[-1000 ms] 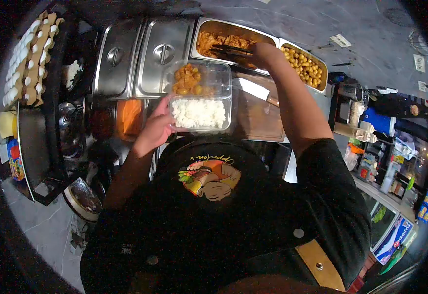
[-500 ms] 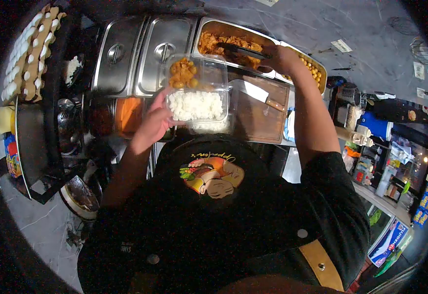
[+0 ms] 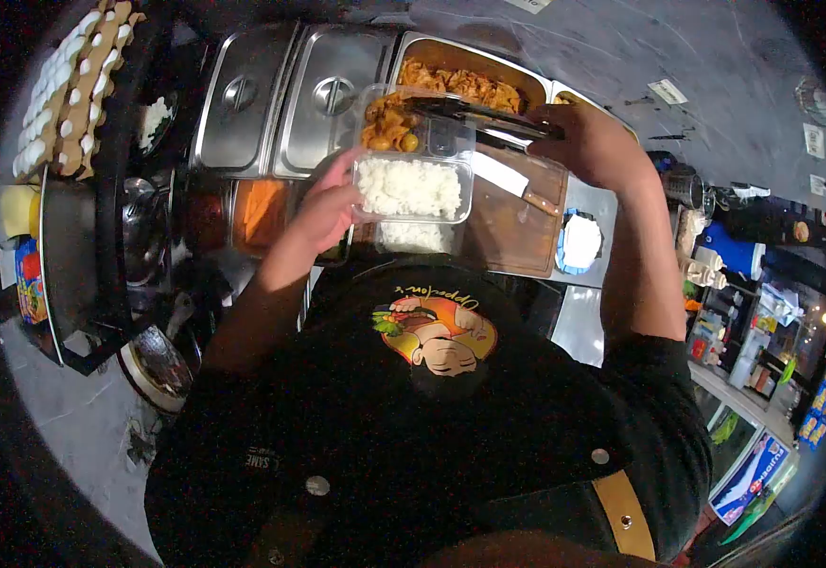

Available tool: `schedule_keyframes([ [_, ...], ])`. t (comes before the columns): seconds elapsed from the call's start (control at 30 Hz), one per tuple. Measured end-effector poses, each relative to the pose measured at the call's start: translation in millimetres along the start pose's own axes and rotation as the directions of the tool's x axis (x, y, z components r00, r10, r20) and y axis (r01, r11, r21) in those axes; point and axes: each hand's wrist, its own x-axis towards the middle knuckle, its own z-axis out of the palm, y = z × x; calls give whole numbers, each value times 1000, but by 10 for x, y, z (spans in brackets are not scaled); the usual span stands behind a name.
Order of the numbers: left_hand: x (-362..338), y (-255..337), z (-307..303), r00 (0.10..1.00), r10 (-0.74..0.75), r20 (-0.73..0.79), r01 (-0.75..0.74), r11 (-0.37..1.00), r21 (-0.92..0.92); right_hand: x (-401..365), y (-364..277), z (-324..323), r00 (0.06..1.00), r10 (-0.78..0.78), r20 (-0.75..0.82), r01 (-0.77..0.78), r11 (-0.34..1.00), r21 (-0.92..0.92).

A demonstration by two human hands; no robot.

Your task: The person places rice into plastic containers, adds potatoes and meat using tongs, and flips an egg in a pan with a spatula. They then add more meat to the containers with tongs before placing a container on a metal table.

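My left hand (image 3: 330,206) grips the left side of a clear plastic food container (image 3: 470,194), raised over the counter. White rice (image 3: 408,187) fills its near compartment. Saucy orange food with small round yellowish pieces (image 3: 389,128) lies in the far left compartment. In my right hand (image 3: 597,147), closed around them, are black tongs (image 3: 493,118) whose tips reach over that orange food. Behind the container stands a steel pan (image 3: 541,80) of orange-coated food (image 3: 460,83). A second portion of rice (image 3: 411,237) shows below the container.
A knife (image 3: 503,175) lies on a wooden cutting board (image 3: 503,237). Two lidded steel pans (image 3: 333,95) stand at the back left, near an orange board or tray (image 3: 260,213). Egg trays (image 3: 77,85) are at far left. A white and blue packet (image 3: 580,241) sits right of the board.
My right hand has brought the tongs from the orange-food pan toward me, over the container. More orange food shows in the far left compartment. My left hand still holds the container.
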Motion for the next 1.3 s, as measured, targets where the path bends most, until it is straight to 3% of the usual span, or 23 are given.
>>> schedule_keyframes([
  [0.03, 0, 3, 13, 1000, 4, 2, -4, 1000, -3, 19, -63, -4, 1000, 23, 19, -18, 975, -222],
  [0.07, 5, 7, 9, 1000, 9, 2, -9, 1000, -6, 46, -60, -3, 999, 39, 37, -28, 967, -254],
  [0.2, 6, -60, -79, 1000, -5, 5, 5, 1000, -3, -21, -61, -29, 999, 31, 25, -26, 984, -173],
  [0.27, 23, -92, -94, 999, 19, 43, -17, 999, -37, -30, -5, 108, 1000, 22, 20, -14, 948, -319],
  [0.43, 11, -129, -77, 1000, 13, 22, -13, 1000, -4, -71, -127, 337, 997, -26, 67, 44, 960, -276],
  [0.5, -60, -121, -50, 1000, 15, -6, -15, 1000, 5, -89, -97, 118, 995, 65, 78, -51, 985, -163],
  [0.53, -104, -96, -36, 1000, 6, -3, -6, 1000, -23, -10, 216, 161, 996, 93, 4, -91, 980, -175],
  [0.57, -137, -68, -25, 1000, 0, 2, 0, 999, -48, -70, 129, 29, 997, 20, -68, -33, 981, -193],
  [0.67, -233, -55, -27, 999, 14, -37, -14, 1000, -7, 241, 406, -43, 990, 135, 29, -126, 972, -199],
  [0.73, -304, -65, -16, 998, 19, -61, -19, 1000, 3, 487, 609, 84, 962, 263, 79, -223, 915, -335],
  [0.8, -355, -99, -19, 997, 19, -79, -17, 1000, 17, 1058, 1398, 583, 985, 126, 118, -71, 919, -388],
  [0.83, -363, -132, -53, 996, 24, -82, -22, 1000, 19, 1188, 1309, 651, 952, 256, 169, -178, 910, -374],
  [0.9, -399, -167, -45, 996, 24, -83, -21, 999, 31, 1310, 1198, 870, 972, 186, 144, -118, 915, -385],
  [0.97, -455, -228, 9, 997, 41, -71, -41, 999, -4, 1306, 1062, 977, 978, 209, -20, -194, 865, -462],
  [1.03, -446, -313, 109, 997, 36, -74, -35, 999, 16, 1274, 1204, 1088, 984, 79, -160, -145, 877, -458],
  [1.1, -399, -470, 190, 999, 27, -33, -25, 998, 52, 989, 1158, 984, 958, -51, -281, -43, 947, -318],
  [1.13, -364, -545, 278, 1000, 19, 6, -20, 999, 31, 765, 1147, 991, 959, -45, -281, -48, 948, -315],
  [1.23, -226, -761, 602, 992, -83, 93, 86, 996, -36, -82, 1107, 1064, 984, 136, -114, -117, 981, 156],
  [1.3, -117, -987, 778, 988, -122, 99, 123, 992, 2, -503, 1438, 1430, 999, 28, 18, -33, 932, 360],
])
